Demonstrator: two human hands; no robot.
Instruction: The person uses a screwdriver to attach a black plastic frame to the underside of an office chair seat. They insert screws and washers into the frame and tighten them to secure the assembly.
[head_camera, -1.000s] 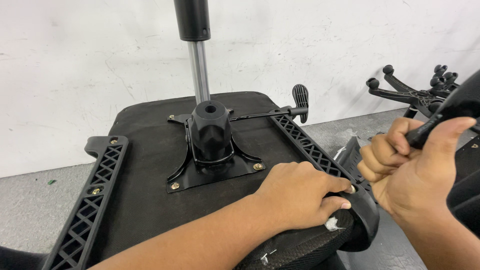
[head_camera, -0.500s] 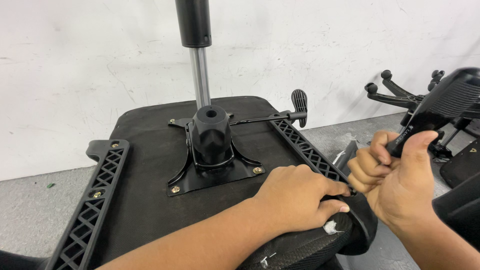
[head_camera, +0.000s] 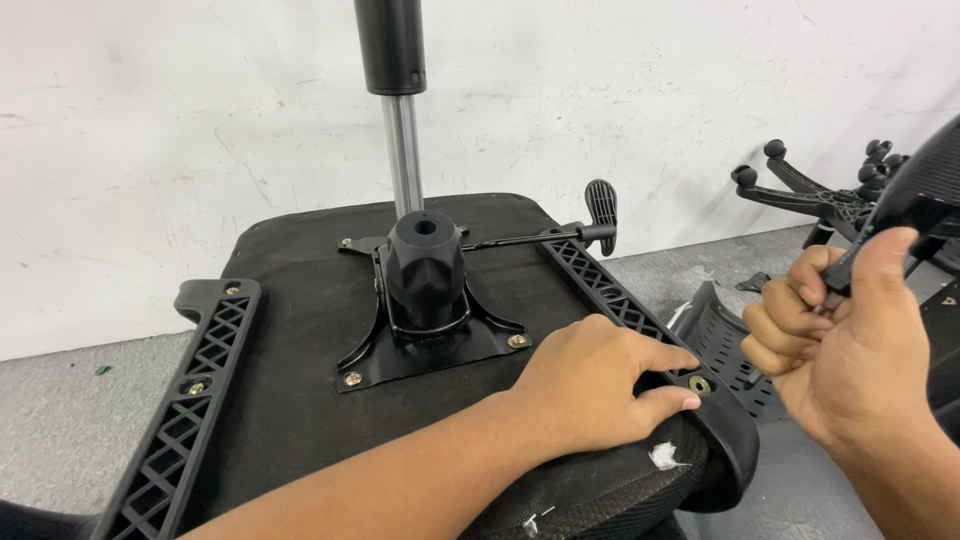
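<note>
- The left hand (head_camera: 600, 385) lies palm down on the underside of an upturned office chair seat (head_camera: 300, 330), near its right front corner; the fingers are spread and loose, gripping nothing.
- Its index finger and thumb reach to a brass-coloured bolt (head_camera: 700, 384) set in the end of the right armrest bracket (head_camera: 625, 300), a black latticed plastic strip that runs along the seat's right edge.
- The right hand (head_camera: 850, 360) is raised just right of the seat, clenched around a slim black tool handle (head_camera: 850, 268); what kind of tool cannot be told, since most of it is hidden in the fist.
- Above that hand, at the frame's right edge, a dark mesh-textured chair part (head_camera: 925, 185) shows, touching or just behind the handle.
- At the seat's centre a black metal mounting plate (head_camera: 425, 345) is bolted on, carrying the tilt mechanism housing (head_camera: 425, 265), from which a chrome gas lift cylinder (head_camera: 403, 150) stands upright.
- A thin lever with a flat black paddle (head_camera: 600, 205) sticks out from the mechanism to the right.
- A matching left armrest bracket (head_camera: 195, 390) runs along the seat's left edge.
- A curved black slotted plastic piece (head_camera: 725, 345) lies on the grey floor just right of the seat.
- A black star-shaped chair base (head_camera: 810, 195) with casters rests farther back by the white wall (head_camera: 150, 150).
- Torn white padding (head_camera: 662, 456) shows at the seat's front edge.
</note>
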